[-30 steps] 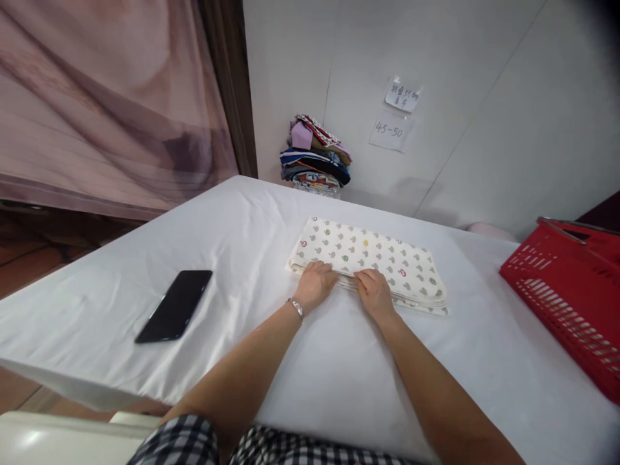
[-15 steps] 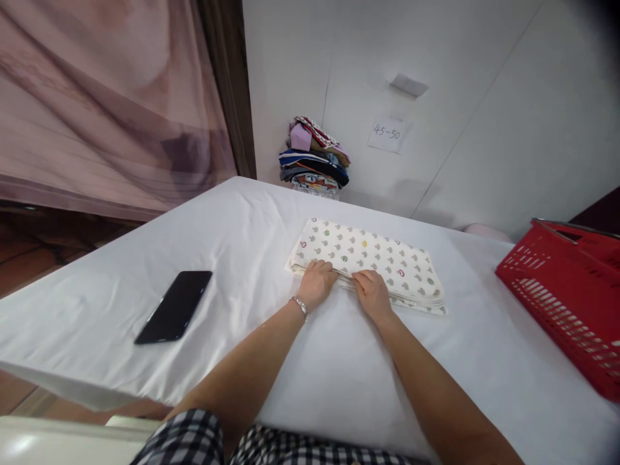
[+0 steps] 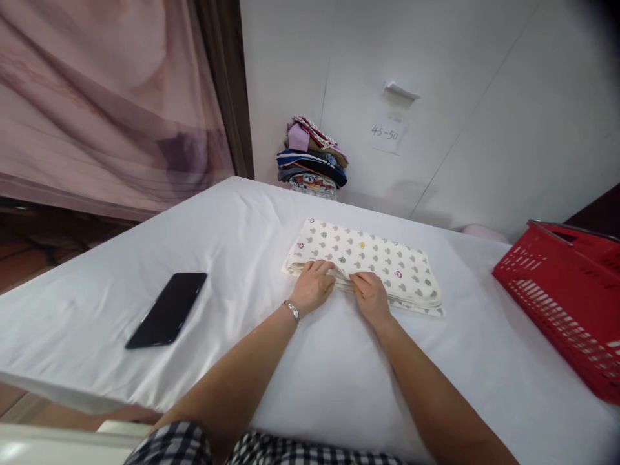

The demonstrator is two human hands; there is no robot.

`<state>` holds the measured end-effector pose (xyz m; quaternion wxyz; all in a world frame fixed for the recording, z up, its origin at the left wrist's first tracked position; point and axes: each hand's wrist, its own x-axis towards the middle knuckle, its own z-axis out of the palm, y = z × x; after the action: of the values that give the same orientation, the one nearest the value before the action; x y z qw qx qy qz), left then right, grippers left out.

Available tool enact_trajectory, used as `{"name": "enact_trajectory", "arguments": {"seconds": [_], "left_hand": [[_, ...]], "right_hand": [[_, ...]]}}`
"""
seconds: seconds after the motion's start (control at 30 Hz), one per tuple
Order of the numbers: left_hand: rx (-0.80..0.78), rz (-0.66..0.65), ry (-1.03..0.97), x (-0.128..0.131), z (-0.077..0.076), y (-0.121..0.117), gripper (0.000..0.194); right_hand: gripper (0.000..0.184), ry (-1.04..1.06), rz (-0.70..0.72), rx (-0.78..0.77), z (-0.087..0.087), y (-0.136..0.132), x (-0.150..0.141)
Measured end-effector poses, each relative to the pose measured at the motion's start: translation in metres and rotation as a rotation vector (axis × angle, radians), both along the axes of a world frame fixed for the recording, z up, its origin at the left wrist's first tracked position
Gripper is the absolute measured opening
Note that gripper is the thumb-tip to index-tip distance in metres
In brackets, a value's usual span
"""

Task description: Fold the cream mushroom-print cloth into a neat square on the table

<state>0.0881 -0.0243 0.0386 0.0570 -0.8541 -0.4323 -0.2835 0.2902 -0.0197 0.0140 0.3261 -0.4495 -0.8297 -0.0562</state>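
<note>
With the fingers of our left hand [image 3: 312, 287] and right hand [image 3: 371, 297] clamped on its near edge, we hold a folded cloth [image 3: 372, 250] lying toward the far edge of the table [image 3: 242, 252], probably light, soft and floppy, best gripped through several layers

Folded bundle [image 3: 368, 252]: cloth, not shiny
Surface [image 3: 300, 381]: smooth cloth, some wrinkles
Phone [image 3: 167, 310]: smooth and shiny
Basket [image 3: 571, 271]: plastic, a bit shiny
Bracelet [image 3: 292, 310]: shiny, looks like metal
Note [image 3: 386, 141]: paper
Curtain [image 3: 121, 97]: cloth

Black phone [image 3: 167, 310] lying flat, red basket [image 3: 576, 274] — slotted, folded fabric pile [image 3: 312, 159], pinkish curtain [image 3: 116, 110]
</note>
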Motion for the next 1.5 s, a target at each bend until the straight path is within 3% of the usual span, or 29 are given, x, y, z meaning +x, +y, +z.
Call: {"name": "enact_trajectory", "arguments": {"seconds": [0.23, 0.43, 0.7, 0.8, 1.03, 1.2, 1.3, 1.5], "left_hand": [[0.034, -0.005, -0.050, 0.000, -0.003, 0.004, 0.020], [0.017, 0.003, -0.057, 0.000, 0.001, 0.003, 0.021], [-0.048, 0.075, -0.037, -0.004, -0.010, 0.006, 0.010], [-0.040, 0.085, -0.032, -0.007, -0.013, 0.008, 0.021], [0.030, 0.109, -0.074, -0.007, -0.008, 0.007, 0.015], [0.018, 0.042, -0.006, 0.004, -0.006, 0.003, 0.019], [-0.007, 0.056, -0.004, 0.008, -0.008, 0.005, 0.013], [-0.002, 0.031, -0.013, 0.006, -0.008, 0.006, 0.022]], "right_hand": [[0.028, -0.063, 0.052, -0.064, 0.001, -0.006, -0.002], [0.022, -0.105, 0.006, -0.069, 0.002, -0.005, -0.005], [0.024, -0.053, -0.005, -0.075, 0.000, -0.001, -0.005], [0.023, -0.023, 0.000, -0.095, 0.000, -0.001, -0.006], [0.022, 0.061, 0.009, -0.124, 0.002, -0.001, -0.007], [0.022, 0.083, 0.005, -0.148, 0.004, -0.001, -0.008], [0.022, 0.076, 0.000, -0.133, 0.004, -0.001, -0.009], [0.025, 0.068, -0.043, -0.039, 0.001, 0.000, -0.008]]}}
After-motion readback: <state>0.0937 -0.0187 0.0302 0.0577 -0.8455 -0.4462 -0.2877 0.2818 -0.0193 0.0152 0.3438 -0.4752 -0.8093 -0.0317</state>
